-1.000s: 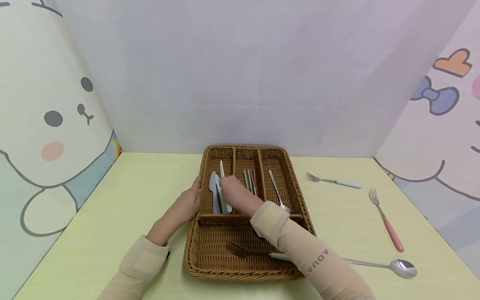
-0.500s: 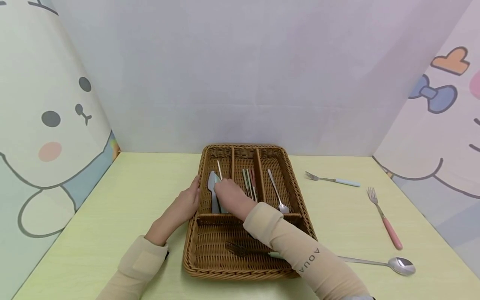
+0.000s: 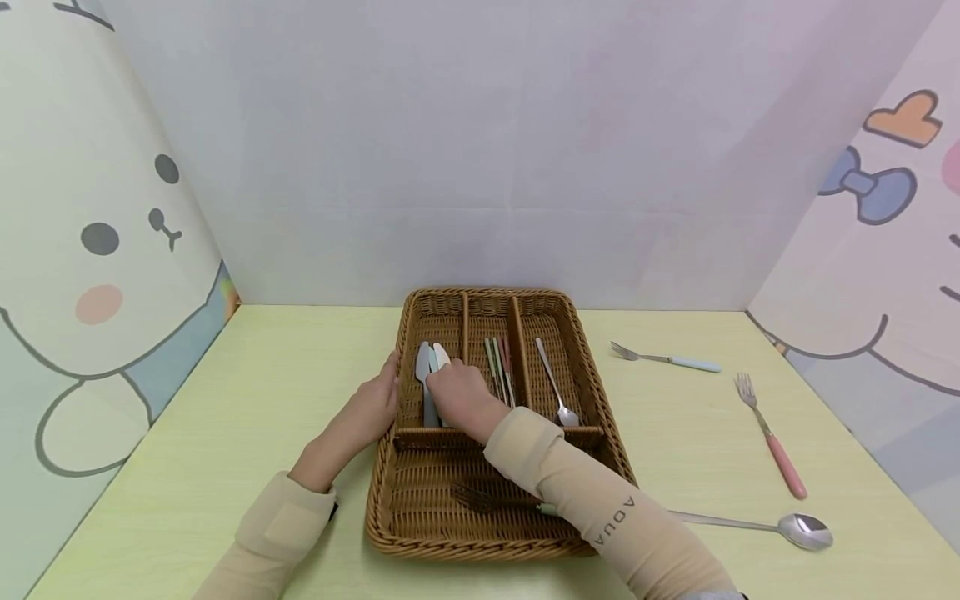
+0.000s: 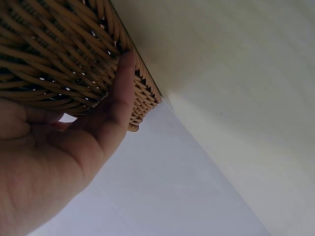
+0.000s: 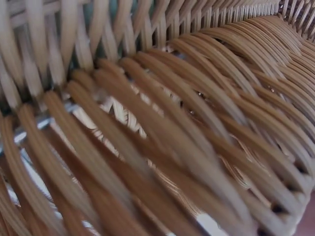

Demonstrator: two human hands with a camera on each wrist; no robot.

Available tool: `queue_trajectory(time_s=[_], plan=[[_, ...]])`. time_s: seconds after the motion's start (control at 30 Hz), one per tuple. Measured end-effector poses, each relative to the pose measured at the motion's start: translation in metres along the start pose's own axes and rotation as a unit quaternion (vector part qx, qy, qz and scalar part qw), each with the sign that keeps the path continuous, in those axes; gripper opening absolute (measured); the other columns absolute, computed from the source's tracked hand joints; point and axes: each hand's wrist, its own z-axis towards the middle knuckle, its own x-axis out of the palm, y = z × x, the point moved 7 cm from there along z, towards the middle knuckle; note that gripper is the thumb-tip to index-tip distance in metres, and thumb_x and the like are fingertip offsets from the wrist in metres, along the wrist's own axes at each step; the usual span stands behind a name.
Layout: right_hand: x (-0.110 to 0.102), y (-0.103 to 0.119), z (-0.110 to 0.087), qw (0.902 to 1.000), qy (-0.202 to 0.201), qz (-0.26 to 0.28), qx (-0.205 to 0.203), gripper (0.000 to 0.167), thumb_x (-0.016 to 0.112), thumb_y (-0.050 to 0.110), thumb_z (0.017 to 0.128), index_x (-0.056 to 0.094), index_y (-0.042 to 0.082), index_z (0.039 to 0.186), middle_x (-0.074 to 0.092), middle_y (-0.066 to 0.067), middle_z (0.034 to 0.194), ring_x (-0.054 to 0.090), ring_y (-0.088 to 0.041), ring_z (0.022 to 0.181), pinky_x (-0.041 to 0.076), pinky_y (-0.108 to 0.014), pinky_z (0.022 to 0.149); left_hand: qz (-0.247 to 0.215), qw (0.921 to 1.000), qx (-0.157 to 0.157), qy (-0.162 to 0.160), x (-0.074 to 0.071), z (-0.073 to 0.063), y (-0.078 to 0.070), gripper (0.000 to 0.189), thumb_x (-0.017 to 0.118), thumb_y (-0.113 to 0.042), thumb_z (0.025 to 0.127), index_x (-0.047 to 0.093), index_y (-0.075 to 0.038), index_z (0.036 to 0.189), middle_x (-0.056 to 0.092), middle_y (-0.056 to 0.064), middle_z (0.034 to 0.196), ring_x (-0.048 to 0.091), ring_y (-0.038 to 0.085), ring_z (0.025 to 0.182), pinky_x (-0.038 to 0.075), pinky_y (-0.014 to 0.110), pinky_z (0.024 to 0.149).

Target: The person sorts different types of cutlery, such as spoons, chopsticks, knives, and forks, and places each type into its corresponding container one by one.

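Observation:
In the head view, my left hand (image 3: 373,408) rests along the outer left side of a brown wicker cutlery tray (image 3: 384,492). The left wrist view has its extended fingers (image 4: 120,93) lying against the woven wall. My right hand (image 3: 459,396) reaches into the tray's back left compartment, fingers curled round a white knife (image 3: 441,353) whose end pokes out beyond them. Beside it on the left lie a grey knife (image 3: 423,362) and a pale teal one (image 3: 432,358), partly covered by the hand. Only wicker fills most of the right wrist view.
Several coloured handles (image 3: 498,358) lie in the middle compartment, a small spoon (image 3: 566,415) in the right one. A green-handled fork (image 3: 480,498) sits in front, partly under the right sleeve. Right of the tray are a blue-handled fork (image 3: 693,364), a pink-handled fork (image 3: 783,462) and a large spoon (image 3: 802,531).
The white knife has gone from standing out long past my right hand to lying lower, close beside the other knives. My left hand stays at the tray's side.

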Motion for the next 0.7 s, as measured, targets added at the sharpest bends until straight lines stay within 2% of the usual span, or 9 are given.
queue_trajectory(time_s=[0.2,0.27,0.4,0.53,0.7], plan=[[-0.008,-0.002,-0.005,0.9990,-0.019,0.041,-0.006,0.012,0.055,0.016,0.092,0.067,0.015,0.094,0.064,-0.003,0.079,0.058,-0.015,0.069,0.048,-0.025,0.047,0.002,1.0000,-0.004,0.000,0.000,0.001,0.001,0.049,0.026,-0.010,0.099,0.014,0.011,0.142,0.059,0.028,0.102,0.060,0.035,0.097,0.048,0.048,0.084],[-0.012,-0.003,-0.007,0.9976,-0.035,0.058,-0.010,0.011,0.056,0.016,0.091,0.067,0.014,0.095,0.063,-0.003,0.079,0.058,-0.013,0.066,0.045,-0.023,0.043,0.000,1.0000,-0.007,0.003,0.000,0.001,0.001,0.049,0.026,-0.011,0.100,0.013,0.010,0.142,0.059,0.023,0.088,0.061,0.030,0.088,0.049,0.046,0.080],[-0.022,-0.005,-0.013,0.9942,-0.077,0.072,-0.021,0.013,0.057,0.018,0.090,0.067,0.013,0.097,0.064,-0.003,0.081,0.058,-0.011,0.064,0.044,-0.020,0.042,-0.004,0.9999,-0.013,0.011,0.000,0.001,0.001,0.049,0.026,-0.010,0.100,0.012,0.009,0.143,0.051,0.010,0.071,0.056,0.022,0.071,0.048,0.041,0.073],[-0.029,-0.010,-0.018,0.9925,-0.092,0.077,-0.025,0.013,0.055,0.017,0.091,0.066,0.013,0.096,0.062,-0.002,0.081,0.055,-0.010,0.062,0.042,-0.018,0.042,-0.007,0.9997,-0.015,0.018,0.000,0.001,0.001,0.050,0.025,-0.010,0.100,0.011,0.009,0.143,0.045,0.006,0.067,0.050,0.017,0.062,0.046,0.037,0.068],[-0.040,-0.024,-0.026,0.9879,-0.107,0.111,-0.019,0.013,0.055,0.012,0.089,0.066,0.011,0.096,0.063,-0.002,0.082,0.055,-0.010,0.062,0.042,-0.018,0.043,-0.007,0.9996,-0.015,0.021,0.000,0.001,0.000,0.050,0.025,-0.010,0.100,0.010,0.010,0.143,0.044,0.006,0.066,0.048,0.016,0.058,0.046,0.036,0.066]])
